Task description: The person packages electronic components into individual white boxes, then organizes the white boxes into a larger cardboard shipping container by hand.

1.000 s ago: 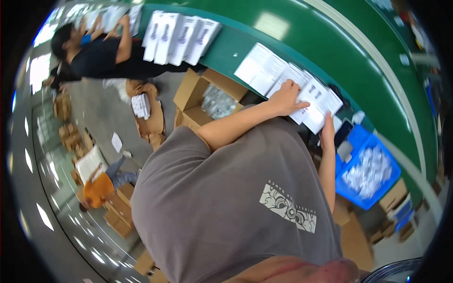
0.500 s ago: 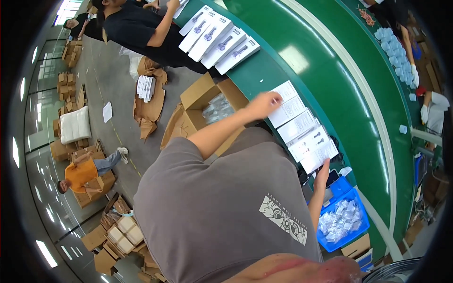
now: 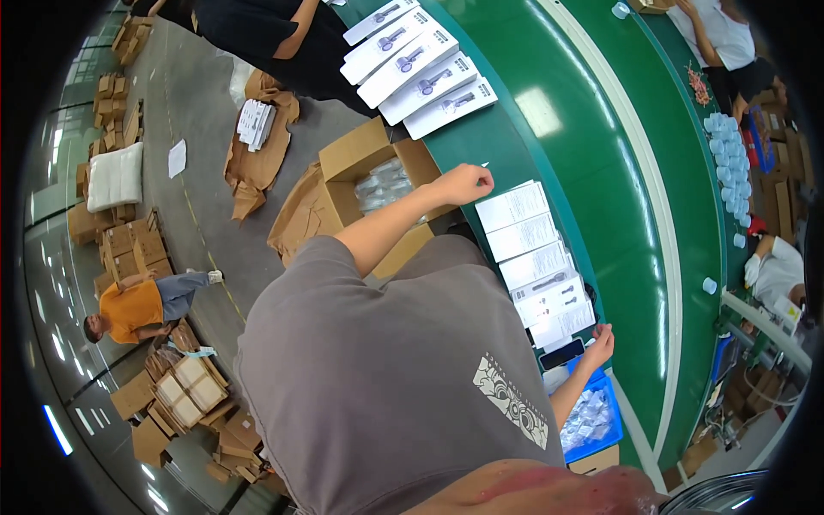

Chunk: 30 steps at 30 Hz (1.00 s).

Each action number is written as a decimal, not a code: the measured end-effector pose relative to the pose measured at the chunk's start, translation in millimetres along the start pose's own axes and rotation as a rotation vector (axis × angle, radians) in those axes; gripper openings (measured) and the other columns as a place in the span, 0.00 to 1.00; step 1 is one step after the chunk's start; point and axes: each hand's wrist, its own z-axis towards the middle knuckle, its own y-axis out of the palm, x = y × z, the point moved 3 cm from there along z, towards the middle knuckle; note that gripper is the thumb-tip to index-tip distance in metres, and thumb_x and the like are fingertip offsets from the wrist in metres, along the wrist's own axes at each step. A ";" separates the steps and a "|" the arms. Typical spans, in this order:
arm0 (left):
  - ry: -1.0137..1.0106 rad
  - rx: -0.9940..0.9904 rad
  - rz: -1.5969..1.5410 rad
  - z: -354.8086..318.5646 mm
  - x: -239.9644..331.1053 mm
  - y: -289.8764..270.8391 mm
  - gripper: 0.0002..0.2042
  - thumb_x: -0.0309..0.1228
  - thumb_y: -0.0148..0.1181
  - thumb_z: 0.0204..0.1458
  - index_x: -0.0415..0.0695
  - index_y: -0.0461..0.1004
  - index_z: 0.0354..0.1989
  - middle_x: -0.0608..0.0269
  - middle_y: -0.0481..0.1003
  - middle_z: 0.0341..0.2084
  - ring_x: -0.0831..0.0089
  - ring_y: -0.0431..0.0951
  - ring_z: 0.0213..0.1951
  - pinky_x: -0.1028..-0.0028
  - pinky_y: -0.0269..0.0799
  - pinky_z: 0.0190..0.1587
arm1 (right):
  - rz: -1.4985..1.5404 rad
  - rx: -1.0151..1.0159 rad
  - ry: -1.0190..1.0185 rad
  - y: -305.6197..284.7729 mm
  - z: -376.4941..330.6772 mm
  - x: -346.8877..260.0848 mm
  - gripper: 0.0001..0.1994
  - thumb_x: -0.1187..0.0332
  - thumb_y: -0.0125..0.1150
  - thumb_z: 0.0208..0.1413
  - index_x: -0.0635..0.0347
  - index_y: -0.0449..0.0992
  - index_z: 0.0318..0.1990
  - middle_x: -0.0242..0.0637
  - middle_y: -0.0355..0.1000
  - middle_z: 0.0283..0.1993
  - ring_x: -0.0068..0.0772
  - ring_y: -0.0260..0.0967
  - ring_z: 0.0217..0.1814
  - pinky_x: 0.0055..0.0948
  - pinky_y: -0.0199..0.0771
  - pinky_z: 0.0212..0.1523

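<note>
My left hand (image 3: pixel 464 184) is closed, fingers curled together, above the green bench just left of the row of white printed sheets (image 3: pixel 517 212). Whether it holds anything is hidden. The sheets lie overlapped in a slanting line, some with black pictures of a handheld device. Past their near end, my right hand (image 3: pixel 600 347) is closed beside a dark phone (image 3: pixel 562 354). A small white bit shows at its fingers, too small to name. Under my right forearm stands a blue bin (image 3: pixel 614 410) with many small clear packets (image 3: pixel 587 418).
White product boxes (image 3: pixel 412 62) stand in an overlapping row on the far bench, beside a co-worker in black (image 3: pixel 249 30). An open carton (image 3: pixel 356 156) with clear-wrapped items stands left of the bench. A green conveyor (image 3: pixel 618 197) runs along the right. Someone in orange (image 3: pixel 133 307) is at left.
My left hand has come off the sheets, toward the carton side. My right hand has left the near end of the sheets for the phone and bin. The whole view has shifted.
</note>
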 end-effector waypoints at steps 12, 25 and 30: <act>-0.182 1.131 0.256 332.8 17.9 -259.2 0.23 0.37 0.63 0.50 0.35 0.69 0.51 0.37 0.70 0.48 0.41 0.71 0.50 0.54 0.69 0.55 | -0.145 0.122 0.078 1.0 -13.1 1.2 0.20 0.56 0.52 0.66 0.68 0.79 0.38 0.38 0.77 0.36 0.30 0.73 0.37 0.28 0.72 0.42; -0.217 0.898 1.061 419.5 -54.5 -369.6 0.23 0.56 0.55 0.53 0.49 0.84 0.38 0.55 0.80 0.43 0.51 0.79 0.47 0.55 0.73 0.50 | -0.513 0.319 0.137 -22.7 -50.4 -13.4 0.16 0.61 0.54 0.66 0.68 0.79 0.40 0.44 0.78 0.37 0.36 0.75 0.39 0.31 0.73 0.44; 0.587 0.809 0.861 329.3 97.1 -248.1 0.18 0.41 0.61 0.56 0.34 0.79 0.30 0.46 0.76 0.33 0.51 0.76 0.37 0.56 0.70 0.40 | -0.066 0.477 -0.062 -14.9 0.7 -120.7 0.09 0.67 0.59 0.62 0.64 0.81 0.42 0.36 0.79 0.42 0.27 0.74 0.46 0.25 0.71 0.49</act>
